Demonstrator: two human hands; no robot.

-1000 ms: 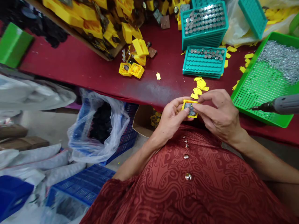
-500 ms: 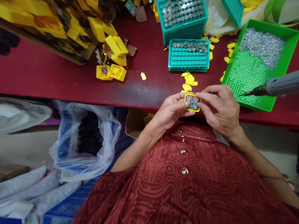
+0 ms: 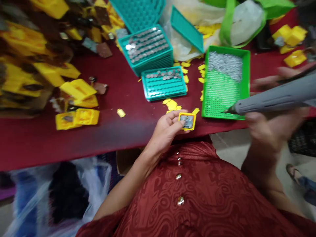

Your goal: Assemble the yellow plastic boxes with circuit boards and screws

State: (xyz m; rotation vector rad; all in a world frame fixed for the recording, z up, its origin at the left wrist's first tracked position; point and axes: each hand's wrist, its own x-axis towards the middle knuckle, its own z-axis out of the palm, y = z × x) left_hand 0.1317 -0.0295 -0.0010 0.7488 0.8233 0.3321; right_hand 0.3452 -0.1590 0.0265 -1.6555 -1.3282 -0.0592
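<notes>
The table, covered in dark red, runs across the view; below it is the person's patterned red shirt. At lower left, a clear bag lines a blue bin and surrounds dark contents. Yellow housings form a heap at upper left, with several lying loose near it. The grey driver enters from the right, its tip over the near end of the green tray. Teal trays are stacked left of the green tray. The right hand, blurred, is at the driver, fingers on the far side and thumb on the near side; whether they grip it cannot be told. The left hand pinches the yellow case, thumb on its face and fingers behind. The case is at the table's front edge, its grey inside facing up. Yellow tabs lie just beyond the left hand; another lies well apart to the left. Metal discs sit in rows in the teal trays. Fine silvery pieces fill the green tray's far end.
</notes>
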